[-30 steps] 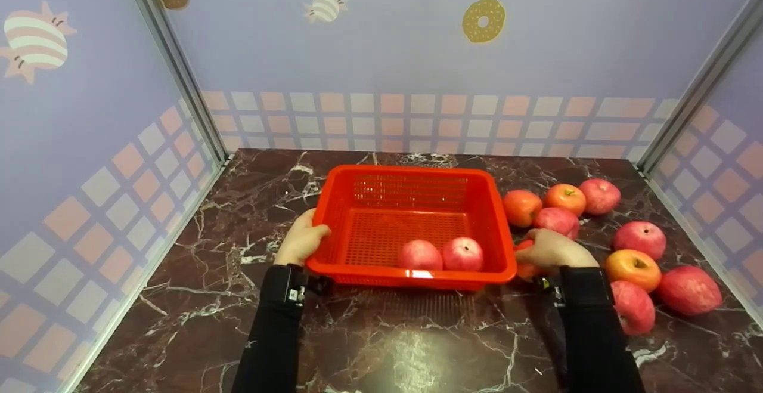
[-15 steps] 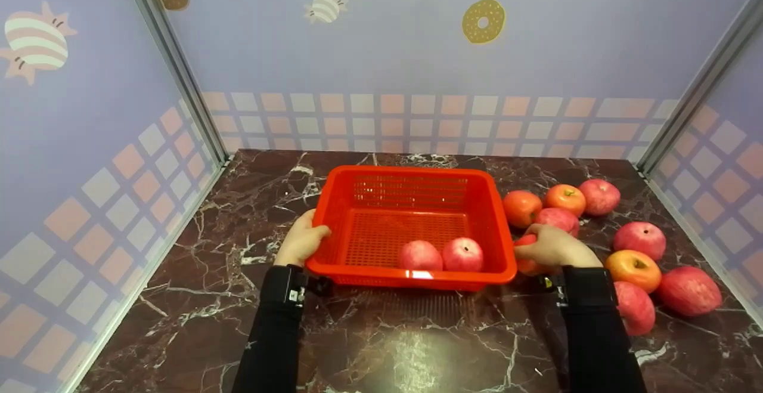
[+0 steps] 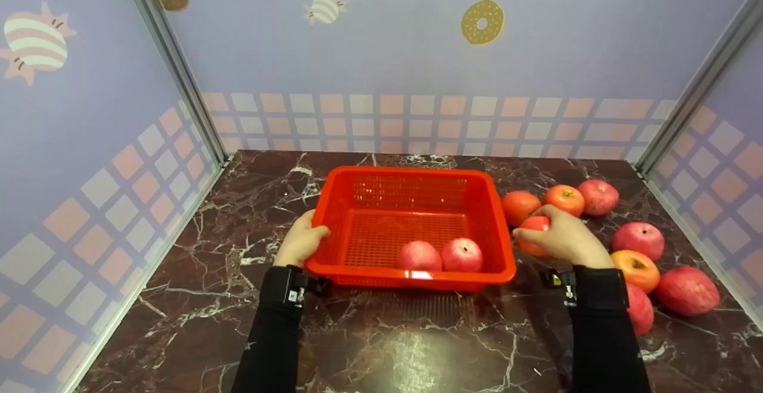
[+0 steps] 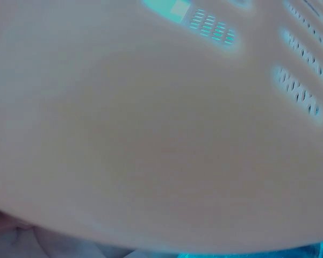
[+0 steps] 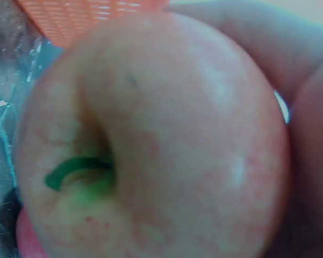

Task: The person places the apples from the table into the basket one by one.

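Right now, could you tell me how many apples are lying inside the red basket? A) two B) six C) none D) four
A: two apples, one beside the other, lie against the near wall of the red basket, while the right hand holds a third apple outside it, just past its right rim.

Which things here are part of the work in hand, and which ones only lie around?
In the work:
- right hand, its grip holding an apple beside the basket
- left hand holding the red basket by its left rim
- two apples in the basket

Lying around:
- loose apples on the marble table, right of the basket
- donut sticker on the wall
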Tool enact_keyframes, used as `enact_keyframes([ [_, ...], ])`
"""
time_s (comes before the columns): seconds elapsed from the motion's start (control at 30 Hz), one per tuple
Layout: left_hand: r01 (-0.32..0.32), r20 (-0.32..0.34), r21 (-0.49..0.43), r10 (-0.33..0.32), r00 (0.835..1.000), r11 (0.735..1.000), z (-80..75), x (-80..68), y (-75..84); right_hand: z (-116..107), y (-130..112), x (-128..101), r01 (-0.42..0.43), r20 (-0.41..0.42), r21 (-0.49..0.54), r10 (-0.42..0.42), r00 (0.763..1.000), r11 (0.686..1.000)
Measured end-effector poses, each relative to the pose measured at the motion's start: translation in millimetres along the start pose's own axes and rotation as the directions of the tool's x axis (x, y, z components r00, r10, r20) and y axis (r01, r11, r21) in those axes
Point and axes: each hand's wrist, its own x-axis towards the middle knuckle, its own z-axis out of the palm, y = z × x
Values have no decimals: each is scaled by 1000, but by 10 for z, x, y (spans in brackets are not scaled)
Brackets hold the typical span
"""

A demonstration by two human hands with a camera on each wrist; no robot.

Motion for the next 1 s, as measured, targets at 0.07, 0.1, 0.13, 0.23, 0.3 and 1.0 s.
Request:
enact_keyframes([
  [0.07, -1, -2, 2, 1, 1000, 1000, -3, -4, -2, -29, -32, -15, -4, -24, 3, 4, 1000, 1000],
  [0.1, 1, -4, 4, -1, 1000, 1000, -6, -5, -3, -43, -48, -20, -4, -32, 5, 5, 999, 1000],
  [0.13, 3, -6, 3, -3, 1000, 1000, -9, -5, -5, -56, -64, -26, -4, -42, 6, 4, 999, 1000],
  [0.23, 7, -4, -3, -7, 1000, 1000, -10, -9, -8, -81, -107, -45, -8, -76, 36, 10, 997, 999],
  [0.3, 4, 0, -8, -4, 1000, 1000, -6, -11, -7, -88, -138, -61, -7, -105, 60, 13, 994, 998],
  [1.0, 9, 8, -7, -9, 1000, 1000, -8, -2, 1, 365, -885, -157, 260, -338, 195, -185, 923, 946],
])
